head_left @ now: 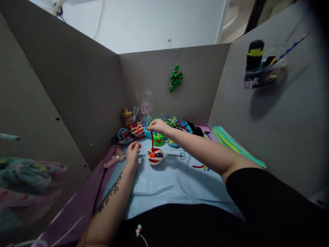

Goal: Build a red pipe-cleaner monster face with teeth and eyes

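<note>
My right hand (157,126) is raised over the middle of the table, its fingers pinched on the upper end of a red pipe cleaner (152,140). The strand runs down to a small lion head (155,156) in red with cream fuzzy trim, an orange-red nose and blue eyes. A shadow lies below the head; I cannot tell whether it touches the cloth. Left of it, my left hand (133,151) hovers apart, fingers loosely bent, with nothing visible in them. Scissors (177,155) lie to the right of the head.
Behind are a green fuzzy head (158,140), a finished orange one (138,130) and a blue basket (189,126) of pipe cleaners. A pink glue gun (115,160) lies left on the blue cloth's edge (164,185). Bundled pastel pipe cleaners (236,145) lie right. Grey panels enclose three sides.
</note>
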The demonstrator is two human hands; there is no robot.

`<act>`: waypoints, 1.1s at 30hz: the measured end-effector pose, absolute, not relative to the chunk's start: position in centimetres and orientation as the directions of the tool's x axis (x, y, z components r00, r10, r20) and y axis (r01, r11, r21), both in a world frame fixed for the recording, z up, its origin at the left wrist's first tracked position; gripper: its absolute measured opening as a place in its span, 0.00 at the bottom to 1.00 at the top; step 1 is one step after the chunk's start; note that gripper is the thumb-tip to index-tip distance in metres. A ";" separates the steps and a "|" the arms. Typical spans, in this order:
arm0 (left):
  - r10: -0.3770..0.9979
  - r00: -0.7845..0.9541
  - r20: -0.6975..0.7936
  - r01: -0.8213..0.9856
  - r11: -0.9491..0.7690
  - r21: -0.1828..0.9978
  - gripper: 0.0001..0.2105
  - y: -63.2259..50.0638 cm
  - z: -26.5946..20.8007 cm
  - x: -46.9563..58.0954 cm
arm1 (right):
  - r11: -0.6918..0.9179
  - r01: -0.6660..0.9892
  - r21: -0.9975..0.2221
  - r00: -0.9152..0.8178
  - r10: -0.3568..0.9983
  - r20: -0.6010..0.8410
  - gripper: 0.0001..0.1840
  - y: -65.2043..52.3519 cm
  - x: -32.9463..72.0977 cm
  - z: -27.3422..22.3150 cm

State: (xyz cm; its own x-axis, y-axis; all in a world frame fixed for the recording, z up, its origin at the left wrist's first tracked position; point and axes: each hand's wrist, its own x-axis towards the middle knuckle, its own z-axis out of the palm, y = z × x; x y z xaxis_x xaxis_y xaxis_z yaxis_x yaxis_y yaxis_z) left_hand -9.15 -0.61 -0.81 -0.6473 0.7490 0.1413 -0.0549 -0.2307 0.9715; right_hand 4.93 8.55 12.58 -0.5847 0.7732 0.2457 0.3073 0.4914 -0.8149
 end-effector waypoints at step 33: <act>0.855 -0.372 0.362 0.542 -0.116 0.832 0.11 -0.6 -2.3 -8.5 | 0.653 0.374 -0.659 -0.633 0.699 0.334 0.12 7.5 7.0 1.4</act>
